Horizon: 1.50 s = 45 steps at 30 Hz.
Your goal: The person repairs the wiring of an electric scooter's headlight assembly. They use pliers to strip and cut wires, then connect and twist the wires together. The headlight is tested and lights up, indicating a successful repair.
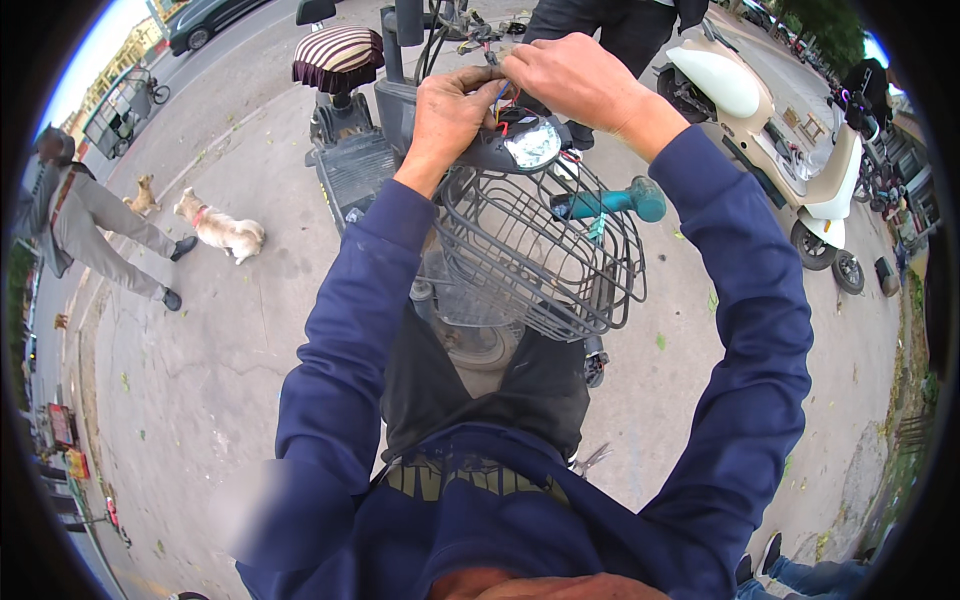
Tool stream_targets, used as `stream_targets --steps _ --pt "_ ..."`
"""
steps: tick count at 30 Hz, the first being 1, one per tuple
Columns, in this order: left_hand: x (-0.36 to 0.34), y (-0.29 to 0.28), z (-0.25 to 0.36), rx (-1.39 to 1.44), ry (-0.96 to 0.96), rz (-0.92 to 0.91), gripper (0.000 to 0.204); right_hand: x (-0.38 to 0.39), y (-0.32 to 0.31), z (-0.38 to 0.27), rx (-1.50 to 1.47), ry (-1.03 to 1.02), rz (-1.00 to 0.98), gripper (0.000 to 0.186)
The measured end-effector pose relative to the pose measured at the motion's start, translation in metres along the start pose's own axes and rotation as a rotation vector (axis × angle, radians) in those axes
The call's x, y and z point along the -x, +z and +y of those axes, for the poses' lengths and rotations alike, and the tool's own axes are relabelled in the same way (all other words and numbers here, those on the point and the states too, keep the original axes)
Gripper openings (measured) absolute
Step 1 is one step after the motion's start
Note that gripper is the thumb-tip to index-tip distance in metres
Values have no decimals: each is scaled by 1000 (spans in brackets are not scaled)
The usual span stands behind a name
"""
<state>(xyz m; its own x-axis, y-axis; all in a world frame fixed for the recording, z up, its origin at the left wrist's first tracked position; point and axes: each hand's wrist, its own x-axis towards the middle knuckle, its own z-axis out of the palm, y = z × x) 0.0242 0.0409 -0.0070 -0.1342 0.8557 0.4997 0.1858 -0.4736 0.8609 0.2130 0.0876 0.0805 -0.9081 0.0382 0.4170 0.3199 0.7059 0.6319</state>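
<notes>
My left hand [453,112] and my right hand [578,82] meet above the front of an electric scooter, fingertips close together. Both are closed in a pinch on thin wires [505,90]; a blue strand shows between them, and the exact grip of each is partly hidden by the fingers. Red and other coloured wires hang just below, beside the headlight [533,146] and its dark housing. A black wire basket [540,260] is mounted under the headlight. Inside it lies a teal tool [610,203] with a cylindrical body, its kind unclear.
A striped seat cover [338,58] tops the scooter's saddle behind the handlebar. Someone in dark trousers [610,30] stands just beyond my hands. At right is a cream scooter [770,130]; at left, a walking person [105,215] and a light dog [222,228] are on the pavement.
</notes>
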Motion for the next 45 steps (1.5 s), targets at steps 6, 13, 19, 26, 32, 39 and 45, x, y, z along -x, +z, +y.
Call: stream_targets --steps 6,13,19,26,32,39,45 --pt "0 3 3 31 -2 0 26 -9 17 -2 -362 525 -204 26" --pt "10 4 6 89 48 9 31 14 29 10 -800 979 -89 35" --pt "21 2 7 9 107 25 52 67 64 -36 -1147 1262 -245 51" --pt "25 -6 -5 23 81 30 17 65 26 -66 -1720 1470 -189 45" --pt "44 -22 2 -223 112 -73 40 68 27 -75 -1878 1475 -62 45" --pt "56 -33 13 -518 323 -306 100 64 26 -82 -2000 1451 86 47" --pt "42 -34 2 -300 273 -158 79 43 8 -79 -1906 1314 171 53"
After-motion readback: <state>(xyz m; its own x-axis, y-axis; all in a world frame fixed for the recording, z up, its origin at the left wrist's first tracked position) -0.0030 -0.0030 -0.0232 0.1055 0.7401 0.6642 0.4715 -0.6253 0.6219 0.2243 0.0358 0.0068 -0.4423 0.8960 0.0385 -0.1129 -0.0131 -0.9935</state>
